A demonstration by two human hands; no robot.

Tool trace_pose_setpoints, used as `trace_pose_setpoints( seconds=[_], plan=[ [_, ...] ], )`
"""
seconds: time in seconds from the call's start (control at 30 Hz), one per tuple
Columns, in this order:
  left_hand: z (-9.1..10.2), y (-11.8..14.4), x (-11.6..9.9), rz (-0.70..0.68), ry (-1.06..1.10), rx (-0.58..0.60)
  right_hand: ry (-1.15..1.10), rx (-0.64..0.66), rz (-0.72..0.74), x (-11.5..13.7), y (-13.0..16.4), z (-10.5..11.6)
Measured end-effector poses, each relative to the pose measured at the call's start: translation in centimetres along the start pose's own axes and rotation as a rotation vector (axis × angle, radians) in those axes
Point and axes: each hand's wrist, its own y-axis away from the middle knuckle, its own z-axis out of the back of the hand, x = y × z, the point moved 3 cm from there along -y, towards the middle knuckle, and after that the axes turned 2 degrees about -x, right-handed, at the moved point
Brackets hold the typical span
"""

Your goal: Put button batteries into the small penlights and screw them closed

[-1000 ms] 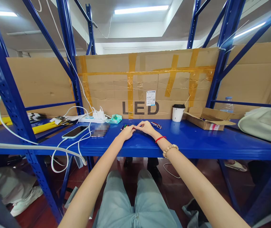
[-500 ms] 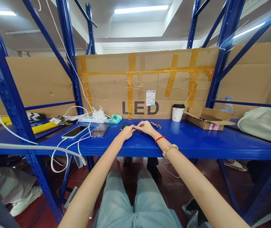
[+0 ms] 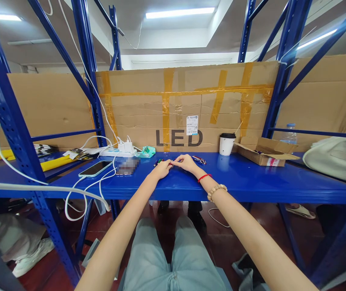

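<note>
Cardboard [image 3: 130,113] crossed with yellow-brown tape and printed "LED" is standing behind a glossy blue table [image 3: 251,182], and blue rack posts [image 3: 89,52] are framing it on both sides. Over the middle of the table, the left hand [image 3: 161,170] and the right hand [image 3: 186,162] are meeting at their fingertips. Each grip is forming a pinch, thumb towards finger; a trace of red is showing where they are joining, but I cannot tell whether they are grasping something small or only touching each other.

Two little groups of slim pieces are lying on the table, one by each hand. One group, the green-and-dark pieces [image 3: 158,162], is sitting just beyond the left hand, on its outer side, partly hidden by it; what is showing is slanting away and to the right. Nearer the right hand, the red-and-blue pieces [image 3: 199,160] are lying just past the wrist, their long axis running mostly sideways and tilting towards the person at the right end. Both groups are looking thin, pen-like and shiny, too small for detail. Farther right, a lidded paper cup [image 3: 227,145] is standing upright beside an open carton [image 3: 265,152]; on the left, a phone [image 3: 96,168] is lying flat among white cables.
</note>
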Motion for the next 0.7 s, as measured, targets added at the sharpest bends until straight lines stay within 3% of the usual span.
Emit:
trace_pose_setpoints(
  seconds=[0.7],
  plan=[
    [0.39,0.03,-0.24,0.001,0.068,-0.034,-0.102,0.0,-0.013,0.52,-0.02,-0.12]
  ],
)
